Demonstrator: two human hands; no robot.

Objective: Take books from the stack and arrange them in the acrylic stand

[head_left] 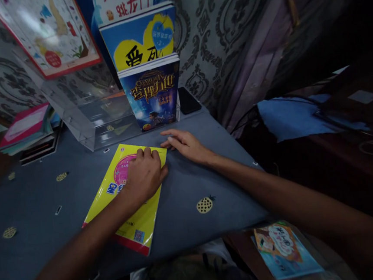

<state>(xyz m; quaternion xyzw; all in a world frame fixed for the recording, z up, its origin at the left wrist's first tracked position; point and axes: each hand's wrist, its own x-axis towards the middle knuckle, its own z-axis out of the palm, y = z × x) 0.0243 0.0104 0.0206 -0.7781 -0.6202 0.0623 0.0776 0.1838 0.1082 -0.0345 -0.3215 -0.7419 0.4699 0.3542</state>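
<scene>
A yellow book (pixel 148 222) with a red lower edge and a pink circle on its cover lies at an angle on the cloth-covered table. My left hand (pixel 145 174) rests on its upper part with the fingers curled under. Those fingertips are hidden, so whatever they may hold cannot be made out. Beside the book's top right corner, my right hand (pixel 187 146) lies with its index finger stretched out and the thumb near the other fingers. Nothing shows in it. Just beyond the hands, a dark blue book (pixel 155 99) stands upright in the clear rack.
The clear rack (pixel 88 131) also bears a blue-and-yellow book (pixel 138 39) and a red-edged picture book (pixel 49 34). Stacked books (pixel 28 125) lie left, a black phone (pixel 189 100) right of the rack. Below the table edge sits a light blue book (pixel 286 251).
</scene>
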